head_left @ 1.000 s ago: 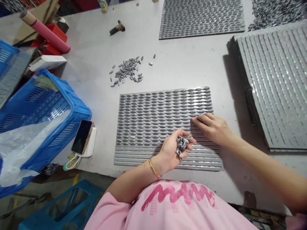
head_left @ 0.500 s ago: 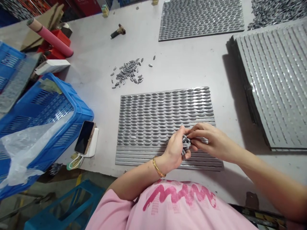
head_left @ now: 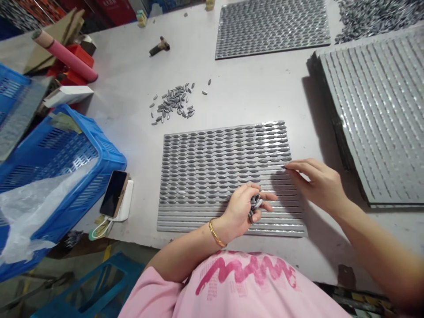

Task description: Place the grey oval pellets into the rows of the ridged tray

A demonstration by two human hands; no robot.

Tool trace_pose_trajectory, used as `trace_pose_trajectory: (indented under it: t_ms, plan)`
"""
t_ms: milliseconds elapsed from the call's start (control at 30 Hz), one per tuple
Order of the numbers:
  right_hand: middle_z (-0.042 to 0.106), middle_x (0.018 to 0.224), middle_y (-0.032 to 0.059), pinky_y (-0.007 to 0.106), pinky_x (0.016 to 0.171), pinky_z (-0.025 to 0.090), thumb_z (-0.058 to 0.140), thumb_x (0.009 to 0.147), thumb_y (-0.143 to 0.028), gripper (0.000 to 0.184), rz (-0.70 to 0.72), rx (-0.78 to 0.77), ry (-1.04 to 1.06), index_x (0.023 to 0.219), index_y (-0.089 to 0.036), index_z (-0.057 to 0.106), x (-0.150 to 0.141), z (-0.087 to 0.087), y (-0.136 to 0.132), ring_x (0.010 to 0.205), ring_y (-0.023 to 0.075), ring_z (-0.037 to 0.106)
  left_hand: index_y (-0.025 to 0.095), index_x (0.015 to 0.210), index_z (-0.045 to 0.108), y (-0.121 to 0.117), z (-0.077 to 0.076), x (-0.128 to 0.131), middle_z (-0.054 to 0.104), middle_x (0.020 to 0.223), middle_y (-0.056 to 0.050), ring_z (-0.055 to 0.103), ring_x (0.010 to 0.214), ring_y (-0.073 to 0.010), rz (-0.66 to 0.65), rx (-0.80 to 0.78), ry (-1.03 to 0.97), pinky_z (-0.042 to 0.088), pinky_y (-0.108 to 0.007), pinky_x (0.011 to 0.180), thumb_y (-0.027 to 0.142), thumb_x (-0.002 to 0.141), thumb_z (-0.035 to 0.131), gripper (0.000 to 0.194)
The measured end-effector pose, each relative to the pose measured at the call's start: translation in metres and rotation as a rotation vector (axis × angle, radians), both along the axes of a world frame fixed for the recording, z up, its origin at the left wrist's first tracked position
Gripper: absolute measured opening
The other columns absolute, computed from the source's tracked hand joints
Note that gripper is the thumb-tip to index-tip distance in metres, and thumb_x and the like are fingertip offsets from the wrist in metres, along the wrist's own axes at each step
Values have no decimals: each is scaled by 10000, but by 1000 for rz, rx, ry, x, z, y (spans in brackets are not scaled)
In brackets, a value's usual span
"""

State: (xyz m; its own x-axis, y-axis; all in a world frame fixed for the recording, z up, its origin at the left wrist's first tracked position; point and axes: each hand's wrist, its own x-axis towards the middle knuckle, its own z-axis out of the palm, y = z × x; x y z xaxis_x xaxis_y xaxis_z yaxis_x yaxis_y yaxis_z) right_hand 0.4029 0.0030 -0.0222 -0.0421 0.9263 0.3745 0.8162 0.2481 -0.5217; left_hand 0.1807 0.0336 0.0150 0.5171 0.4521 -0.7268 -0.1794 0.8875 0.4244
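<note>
A grooved grey board (head_left: 212,172) lies flat on the table in front of me. Rows of grey spindle-shaped pieces fill its upper part, while bare grooves show along the bottom and lower right. Several loose spindle-shaped pieces (head_left: 255,203) rest in my left hand (head_left: 240,207), curled around them above the board's lower middle. At the right side of the board, my right hand (head_left: 318,179) has thumb and forefinger pinched at the end of a groove. Whatever is between those fingertips is too small to make out.
A scattered heap of the same pieces (head_left: 174,101) lies behind the board. Another filled board (head_left: 271,28) is at the back, with a stack of boards (head_left: 387,119) on the right. Left are a phone (head_left: 114,194), a blue crate (head_left: 109,154) and a pink roll (head_left: 71,59).
My right hand has moved away from the left palm, right and slightly up to the board's right side. My left hand keeps its handful, its fingers now more spread.
</note>
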Motion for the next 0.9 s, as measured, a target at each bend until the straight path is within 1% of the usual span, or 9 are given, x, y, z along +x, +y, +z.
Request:
trace_pose_trajectory:
  t_ms: [67,133,233,367,500,667,733,833,900]
  plan:
    - [737,951,57,361,750,545,532,935,-147,203,45,16,-114,1039,-241,679,5,-11,7,855,212,675,204,949,458,-1,-2,0,742,898,-122,659,597,-135,-25,-6,-24,237,-159,343,243,834,574,168]
    - [737,982,70,366,758,544,509,936,-134,231,96,10,-167,1053,-228,684,6,-19,13,874,218,663,199,952,485,-2,-3,-1,743,940,-124,673,629,-136,-55,-11,-58,242,-155,345,270,837,616,188]
    - [728,1002,74,359,767,539,490,950,-142,246,138,4,-194,1077,-222,685,7,-23,18,883,213,642,173,1003,577,-1,-2,-2,731,989,-120,684,670,-131,-71,-6,-80,242,-151,348,299,837,665,226]
    - [717,986,81,352,752,521,480,964,-158,247,171,-22,-260,1092,-203,685,10,-20,22,866,213,625,158,1087,661,0,1,-3,708,964,-96,654,661,-104,-54,-9,-58,245,-149,348,288,844,678,276]
    - [712,965,93,371,755,501,485,954,-155,248,189,-54,-373,1089,-186,691,12,-18,24,853,227,609,154,1132,640,0,1,-2,679,851,-60,594,590,-78,-29,-7,-51,247,-142,346,277,880,633,281]
    - [717,987,83,344,757,479,472,942,-108,270,232,-5,-455,1078,-184,692,10,-16,25,844,210,595,184,983,528,-1,0,-3,706,847,-82,603,584,-100,-5,-13,-25,238,-146,347,281,888,593,151]
    - [714,989,85,347,756,465,468,936,-93,281,238,6,-486,1070,-185,697,9,-14,25,852,214,589,187,948,523,-2,0,-3,716,903,-98,632,627,-112,-34,-10,-46,230,-150,348,299,872,627,171]
    - [704,957,91,348,718,431,488,929,-98,259,243,17,-531,1030,-184,710,7,-11,27,851,219,585,173,933,588,-2,1,-2,694,981,-83,643,702,-106,-52,10,-70,226,-151,357,328,802,737,252]
    - [699,932,92,340,702,419,497,929,-101,239,247,32,-553,993,-179,713,6,-9,30,831,212,583,157,922,650,-2,1,-2,653,931,-45,592,691,-76,-30,43,-57,226,-154,368,341,739,809,305]
